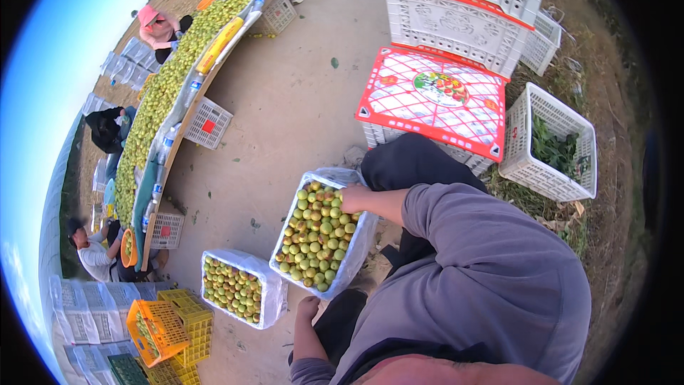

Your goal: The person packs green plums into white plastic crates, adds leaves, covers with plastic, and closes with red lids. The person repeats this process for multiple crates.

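Observation:
A white plastic crate (273,255), lined with clear film, stands tilted before me, full of round green fruit with brown patches (313,239) that look like jujubes. At its far right corner my right hand (352,199) rests on the fruit, fingers curled downward; whatever they grip is hidden. My left hand (308,307) is closed beside my left knee, close to the crate's near side, and its contents do not show. Just left sits a second lined white crate (273,299) holding similar fruit (231,289).
Stacked grey-white crates (456,28) and a red-edged printed lid (434,100) rise at the far right, beside a crate of leaves (552,146). A long sorting table (171,93) heaped with fruit runs along the left, with several people seated there. Orange (157,328) and yellow crates (196,328) stand lower left.

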Demonstrator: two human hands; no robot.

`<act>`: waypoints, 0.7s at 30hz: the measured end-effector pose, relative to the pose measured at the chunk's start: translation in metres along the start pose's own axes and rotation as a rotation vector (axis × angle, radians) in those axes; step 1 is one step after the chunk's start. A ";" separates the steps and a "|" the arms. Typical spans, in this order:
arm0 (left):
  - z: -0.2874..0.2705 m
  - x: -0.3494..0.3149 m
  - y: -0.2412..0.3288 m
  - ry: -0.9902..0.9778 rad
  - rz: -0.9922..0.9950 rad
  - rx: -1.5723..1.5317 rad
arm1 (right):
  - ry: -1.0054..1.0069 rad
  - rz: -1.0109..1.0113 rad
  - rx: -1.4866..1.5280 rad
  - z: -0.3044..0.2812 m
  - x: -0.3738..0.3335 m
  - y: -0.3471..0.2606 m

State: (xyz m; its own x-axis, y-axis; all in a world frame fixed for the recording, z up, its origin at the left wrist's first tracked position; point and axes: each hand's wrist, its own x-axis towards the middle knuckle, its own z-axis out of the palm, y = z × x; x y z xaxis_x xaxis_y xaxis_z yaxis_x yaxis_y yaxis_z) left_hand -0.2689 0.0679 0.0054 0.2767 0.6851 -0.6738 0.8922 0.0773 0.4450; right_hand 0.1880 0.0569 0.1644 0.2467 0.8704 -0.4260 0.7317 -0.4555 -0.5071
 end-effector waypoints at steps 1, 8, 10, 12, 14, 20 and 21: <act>-0.016 -0.021 -0.008 -0.015 -0.101 -0.139 | -0.020 -0.184 0.065 -0.014 -0.022 -0.011; -0.082 -0.099 0.008 0.178 -0.351 -0.384 | -0.198 -1.022 0.400 -0.172 -0.194 0.117; -0.071 -0.105 0.019 0.232 -0.414 -0.437 | -0.236 -0.975 0.735 -0.211 -0.248 0.217; -0.056 -0.106 0.036 0.241 -0.441 -0.436 | 0.032 -0.793 0.979 -0.232 -0.301 0.329; -0.049 -0.104 0.061 0.254 -0.429 -0.436 | 0.388 -0.697 1.382 -0.255 -0.327 0.444; -0.060 -0.115 0.156 0.275 -0.365 -0.320 | 0.837 0.877 0.474 -0.184 -0.285 0.678; -0.061 -0.103 0.182 0.277 -0.327 -0.313 | 0.881 0.792 0.628 -0.188 -0.260 0.698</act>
State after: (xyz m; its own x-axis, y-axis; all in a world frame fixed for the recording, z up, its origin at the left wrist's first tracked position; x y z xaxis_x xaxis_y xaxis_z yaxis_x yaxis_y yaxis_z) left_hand -0.1565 0.0555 0.1920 -0.1409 0.7514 -0.6447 0.7550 0.5027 0.4210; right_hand 0.7542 -0.4520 0.0616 0.9636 0.0555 -0.2617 -0.1523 -0.6905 -0.7071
